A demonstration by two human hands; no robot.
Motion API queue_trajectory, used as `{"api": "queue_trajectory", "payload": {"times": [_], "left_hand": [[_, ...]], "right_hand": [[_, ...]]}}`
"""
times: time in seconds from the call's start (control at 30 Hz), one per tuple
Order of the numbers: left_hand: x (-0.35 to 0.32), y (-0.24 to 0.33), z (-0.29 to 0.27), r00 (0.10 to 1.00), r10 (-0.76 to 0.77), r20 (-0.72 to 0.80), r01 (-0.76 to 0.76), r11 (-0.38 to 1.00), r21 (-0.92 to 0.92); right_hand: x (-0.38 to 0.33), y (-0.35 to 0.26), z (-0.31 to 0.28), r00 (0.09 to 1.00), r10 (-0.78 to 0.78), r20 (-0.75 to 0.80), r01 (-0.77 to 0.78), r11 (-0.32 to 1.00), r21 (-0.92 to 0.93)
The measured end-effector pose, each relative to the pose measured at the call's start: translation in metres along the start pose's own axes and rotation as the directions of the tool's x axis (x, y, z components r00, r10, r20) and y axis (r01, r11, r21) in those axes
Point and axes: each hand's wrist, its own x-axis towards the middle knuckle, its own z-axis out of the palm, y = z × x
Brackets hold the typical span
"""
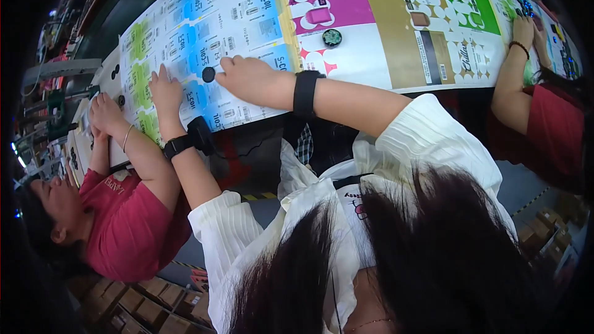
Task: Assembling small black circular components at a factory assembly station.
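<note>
A small round black disc (208, 74) lies on a printed sheet (204, 31) with blue, white and green panels. My right hand (252, 80) reaches in from the right, its thumb and finger tips slightly apart beside the disc's edge. Whether they touch it, I cannot tell. To the left of the disc, my left hand (166, 93) rests on the sheet's green and white part with fingers stretched out, holding nothing. A black band (306, 94) circles my right wrist. Another black band (178, 146) with a dark block is on my left wrist.
Farther right, a dark round piece with a greenish top (331, 38) sits on a sheet with magenta, gold and green panels (380, 25). Co-workers in red stand on both sides; one's hand (106, 114) is near my left hand, another's (523, 31) at the far right.
</note>
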Motion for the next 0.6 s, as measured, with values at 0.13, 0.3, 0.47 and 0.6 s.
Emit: {"api": "queue_trajectory", "payload": {"times": [0.13, 0.3, 0.47, 0.6], "left_hand": [[0.023, 0.128, -0.047, 0.949, 0.316, 0.023, -0.266, 0.835, -0.481], [0.01, 0.235, -0.08, 0.798, 0.583, 0.154, -0.29, 0.595, -0.75], [0.001, 0.283, -0.066, 0.38, 0.893, 0.243, -0.599, 0.438, -0.671], [-0.006, 0.285, -0.077, 0.398, 0.826, 0.398, -0.645, 0.561, -0.519]], "right_hand": [[-0.024, 0.025, -0.028, 0.997, 0.078, 0.011, -0.078, 0.996, -0.04], [-0.092, 0.035, -0.094, 0.948, 0.259, -0.186, -0.232, 0.961, 0.152], [-0.154, 0.028, -0.159, 0.724, 0.683, -0.097, -0.511, 0.625, 0.59], [-0.171, 0.028, -0.179, 0.614, 0.77, -0.173, -0.434, 0.513, 0.741]]}}
